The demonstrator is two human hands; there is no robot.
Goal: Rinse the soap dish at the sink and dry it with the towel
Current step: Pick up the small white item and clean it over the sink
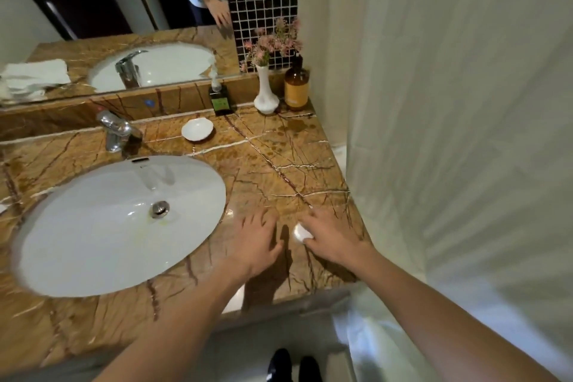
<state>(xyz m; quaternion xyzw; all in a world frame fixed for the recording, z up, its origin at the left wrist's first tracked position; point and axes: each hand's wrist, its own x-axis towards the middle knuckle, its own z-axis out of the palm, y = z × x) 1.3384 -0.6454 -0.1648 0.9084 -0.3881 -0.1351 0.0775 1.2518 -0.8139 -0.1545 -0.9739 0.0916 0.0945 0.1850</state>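
The white scalloped soap dish (197,130) lies empty on the brown marble counter (279,164), behind the oval white sink (93,226) and right of the chrome tap (116,130). My right hand (328,236) rests low on the counter near its front right corner, fingers closed around a small white bar of soap (300,232). My left hand (259,239) hovers flat beside it, fingers spread, holding nothing. Folded white towels (34,74) show only as a reflection in the mirror at the far left.
A white vase with pink flowers (266,93), an amber pump bottle (296,87) and a small dark bottle (220,99) stand along the back ledge. A pale shower curtain (449,133) hangs at the counter's right edge. My shoes (291,366) are below.
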